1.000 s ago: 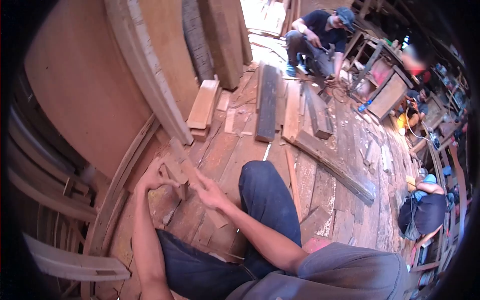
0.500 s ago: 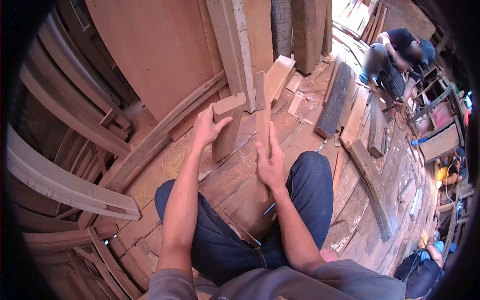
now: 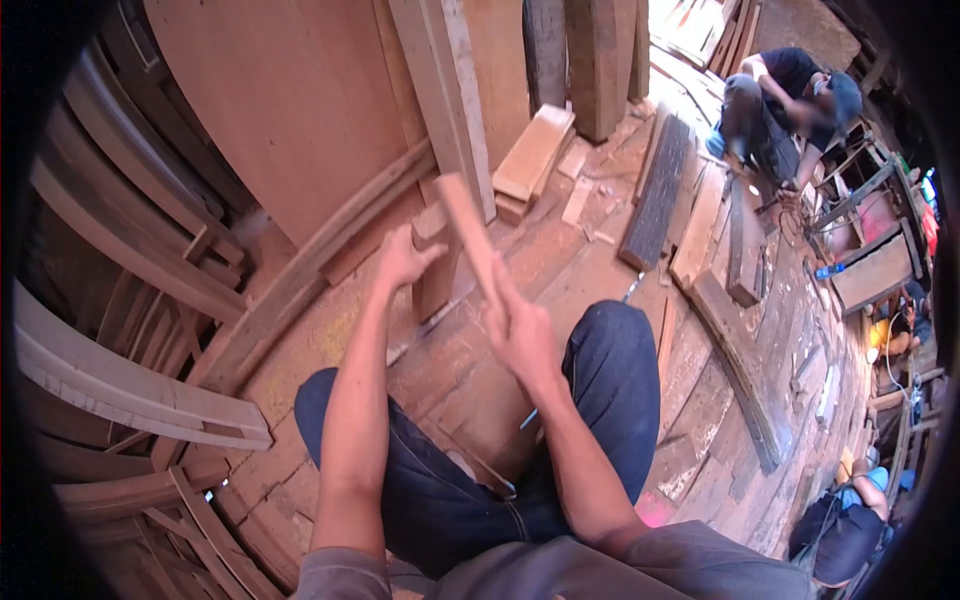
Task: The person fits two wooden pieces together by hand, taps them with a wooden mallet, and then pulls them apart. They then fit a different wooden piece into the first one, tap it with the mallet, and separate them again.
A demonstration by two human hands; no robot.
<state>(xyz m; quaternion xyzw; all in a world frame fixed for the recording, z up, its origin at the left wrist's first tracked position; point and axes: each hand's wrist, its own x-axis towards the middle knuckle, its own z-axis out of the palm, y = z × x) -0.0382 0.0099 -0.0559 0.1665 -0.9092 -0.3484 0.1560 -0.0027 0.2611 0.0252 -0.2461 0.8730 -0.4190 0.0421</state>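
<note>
My left hand point(image 3: 404, 257) grips the upper left side of a short wooden block point(image 3: 432, 285) standing on the floor, thumb across its near face. My right hand point(image 3: 518, 328) is closed around a long, narrow piece of wood point(image 3: 466, 225), which leans up to the left. The top of that piece overlaps the block's upper right corner in this view, and its lower end is hidden behind the hand. Both hands are in front of my bent knees.
Cut boards point(image 3: 535, 150) lie stacked ahead, beside an upright post point(image 3: 440, 90). A dark beam point(image 3: 660, 195) and a long plank point(image 3: 735, 365) lie on the right. Curved timbers point(image 3: 140, 375) fill the left. A person point(image 3: 790, 110) crouches at the upper right; another point(image 3: 840, 530) is lower right.
The narrow piece in my right hand has swung left from nearly upright, its top now over the block. My right hand moved slightly left. The view has shifted a little.
</note>
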